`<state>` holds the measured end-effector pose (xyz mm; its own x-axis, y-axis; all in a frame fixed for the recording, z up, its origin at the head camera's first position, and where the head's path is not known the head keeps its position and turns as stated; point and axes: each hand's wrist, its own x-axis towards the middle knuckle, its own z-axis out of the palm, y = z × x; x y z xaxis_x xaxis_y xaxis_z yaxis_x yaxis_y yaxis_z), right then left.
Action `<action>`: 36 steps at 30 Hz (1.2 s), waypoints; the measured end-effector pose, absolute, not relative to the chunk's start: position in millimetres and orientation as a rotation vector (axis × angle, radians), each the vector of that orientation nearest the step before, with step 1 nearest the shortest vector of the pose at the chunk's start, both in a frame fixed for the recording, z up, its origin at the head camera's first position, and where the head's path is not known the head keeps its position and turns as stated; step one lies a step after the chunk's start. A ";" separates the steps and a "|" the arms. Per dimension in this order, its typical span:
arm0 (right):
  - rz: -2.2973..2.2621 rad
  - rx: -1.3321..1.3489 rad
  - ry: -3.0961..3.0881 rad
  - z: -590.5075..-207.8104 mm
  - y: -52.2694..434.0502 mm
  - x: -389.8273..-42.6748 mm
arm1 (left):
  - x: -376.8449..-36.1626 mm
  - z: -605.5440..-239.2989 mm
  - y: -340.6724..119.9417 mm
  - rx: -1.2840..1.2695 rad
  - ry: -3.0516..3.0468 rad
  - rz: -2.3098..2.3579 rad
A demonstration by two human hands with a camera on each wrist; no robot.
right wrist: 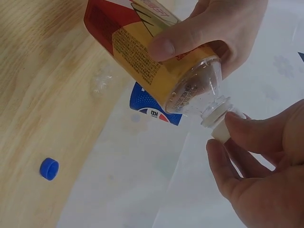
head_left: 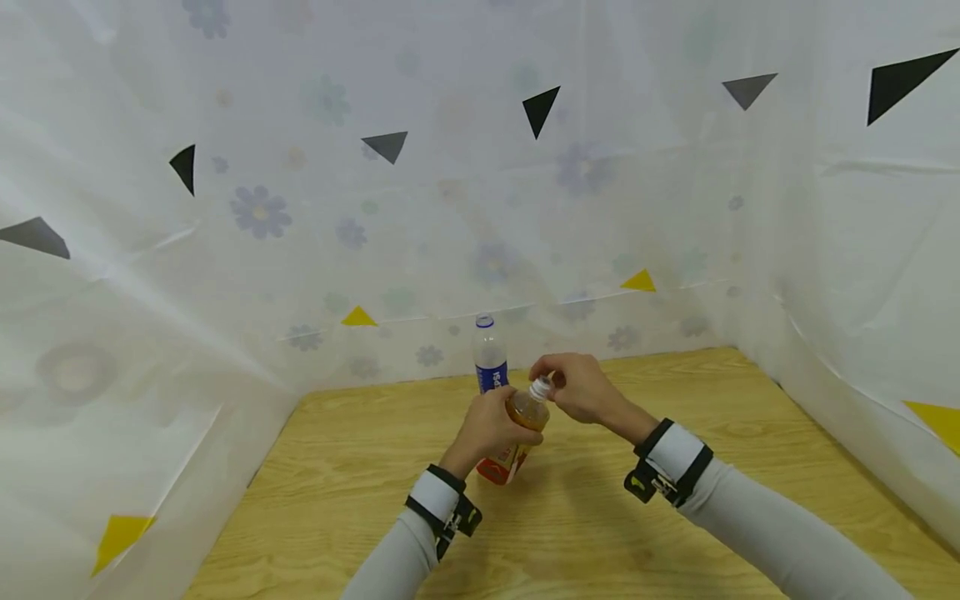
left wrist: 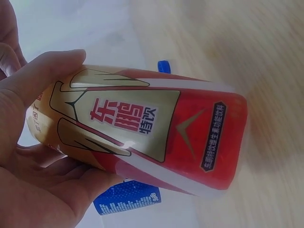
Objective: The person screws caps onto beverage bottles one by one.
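My left hand (head_left: 483, 429) grips a drink bottle (left wrist: 137, 118) with a red and yellow label around its upper part. The bottle is tilted, its neck leaning toward my right hand (head_left: 581, 387). In the right wrist view, the thumb and fingers of that hand pinch a white bottle cap (right wrist: 220, 133) at the bottle's mouth. Whether the cap is fully seated on the thread cannot be told. Just behind the left hand stands a clear Pepsi bottle (head_left: 491, 367) with a blue label, upright and uncapped; the left hand hides its lower part in the head view.
A blue bottle cap (right wrist: 49, 169) lies on the wooden table (head_left: 360, 467), away from both hands. White patterned sheeting (head_left: 450, 208) hangs behind the table and along both sides.
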<state>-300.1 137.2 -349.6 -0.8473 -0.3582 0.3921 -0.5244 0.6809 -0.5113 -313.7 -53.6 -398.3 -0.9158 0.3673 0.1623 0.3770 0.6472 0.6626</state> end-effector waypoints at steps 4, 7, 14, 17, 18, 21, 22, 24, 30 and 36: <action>0.934 0.708 -2.643 -346.4 138.1 -299.6 | -314.4 -396.7 -54.2 -0.640 -2.850 -1.149; 0.957 0.716 -2.663 -343.1 138.7 -299.0 | -314.5 -394.8 -55.4 -0.654 -2.854 -1.148; 0.938 0.728 -2.697 -339.8 138.3 -298.4 | -315.8 -392.1 -58.7 -0.677 -2.853 -1.136; 0.938 0.717 -2.689 -340.5 138.2 -298.0 | -316.2 -392.8 -59.2 -0.676 -2.853 -1.135; 0.939 0.715 -2.685 -340.7 138.1 -297.9 | -316.1 -393.0 -59.2 -0.676 -2.853 -1.137; 0.938 0.705 -2.686 -341.6 138.0 -297.6 | -315.3 -393.1 -59.3 -0.670 -2.856 -1.132; 0.935 0.705 -2.691 -341.8 138.1 -297.6 | -315.0 -393.0 -59.1 -0.669 -2.858 -1.129; 0.929 0.700 -2.702 -342.2 138.3 -297.3 | -314.3 -392.7 -58.7 -0.664 -2.864 -1.121; 0.923 0.669 -2.699 -343.8 137.2 -296.4 | -313.9 -392.4 -58.1 -0.654 -2.872 -1.118; 0.923 0.658 -2.650 -345.7 136.6 -295.2 | -315.3 -393.6 -56.9 -0.669 -2.866 -1.133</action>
<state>-295.2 136.6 -345.7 -0.8641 -0.3308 0.3795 -0.4950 0.6957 -0.5206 -315.3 -56.9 -393.6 -0.9099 0.3899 0.1418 0.3814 0.6516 0.6557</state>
